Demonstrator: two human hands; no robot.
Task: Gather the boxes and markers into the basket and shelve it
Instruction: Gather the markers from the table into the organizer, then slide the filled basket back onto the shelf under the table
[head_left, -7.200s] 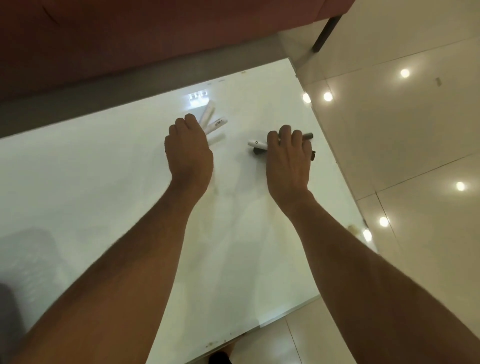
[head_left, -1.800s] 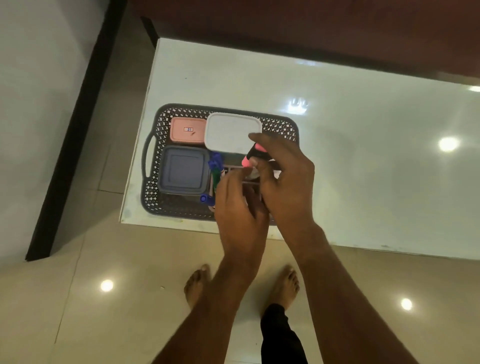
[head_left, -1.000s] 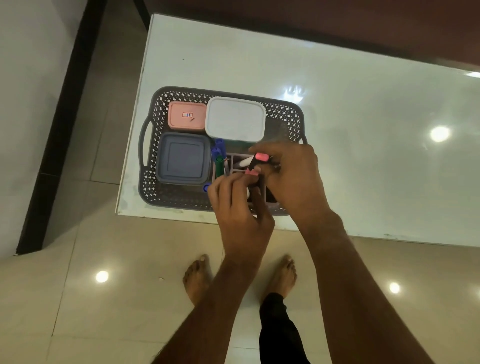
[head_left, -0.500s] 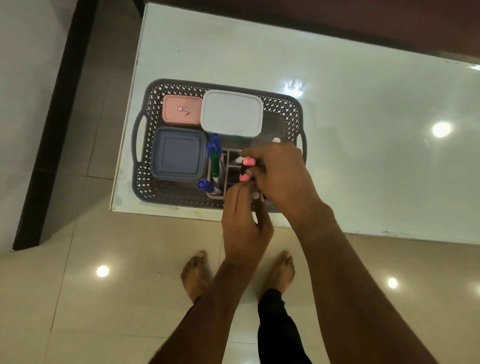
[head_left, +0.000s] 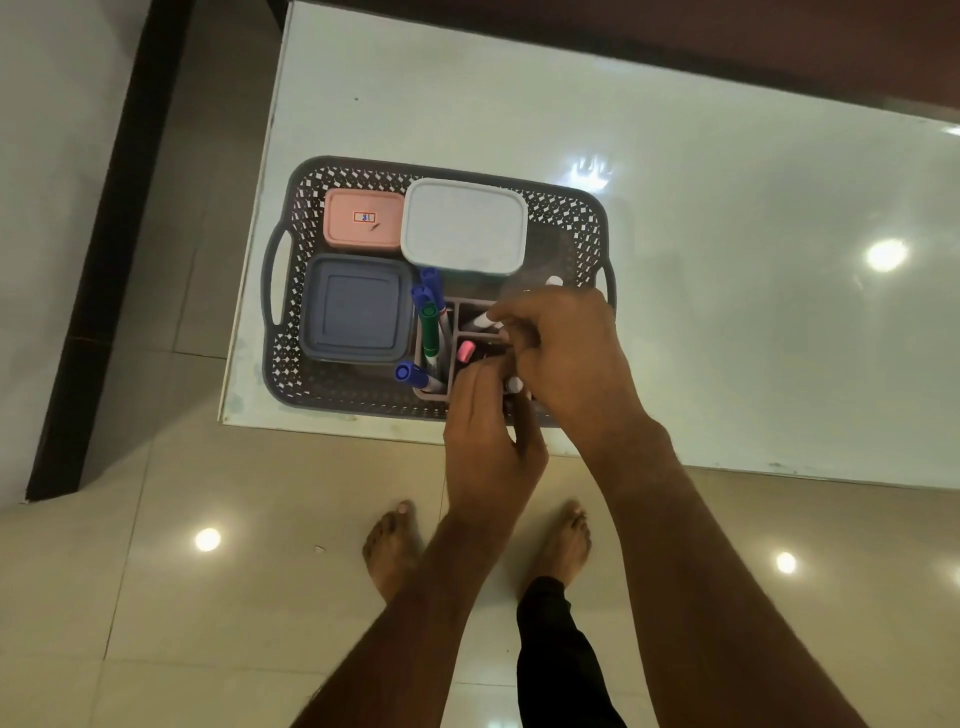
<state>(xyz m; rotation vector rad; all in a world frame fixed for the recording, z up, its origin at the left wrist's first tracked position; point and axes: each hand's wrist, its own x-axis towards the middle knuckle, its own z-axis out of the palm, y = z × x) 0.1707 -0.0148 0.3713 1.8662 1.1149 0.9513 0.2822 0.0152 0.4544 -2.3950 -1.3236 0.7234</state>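
A grey perforated basket (head_left: 291, 332) sits at the near left corner of the white table (head_left: 701, 208). It holds a pink box (head_left: 361, 218), a white box (head_left: 462, 226) and a grey-blue box (head_left: 356, 309). A divided pen holder (head_left: 451, 306) in its near right part holds blue and green markers (head_left: 429, 330) and a pink-capped marker (head_left: 465, 351). My right hand (head_left: 566, 348) is over the holder, fingers closed on white markers (head_left: 480, 322). My left hand (head_left: 491, 431) is just below it, fingers curled around a white-tipped marker (head_left: 514, 384).
Beige floor tiles with light reflections lie in front of the table, where my bare feet (head_left: 392, 545) stand. A dark strip (head_left: 109, 249) runs along the floor on the left. A dark brown sofa (head_left: 675, 31) borders the table's far side.
Earlier both hands picked up markers at the table's far end. Over the last second both hands stayed over the pen holder, lowering the pink-capped and white markers into it.
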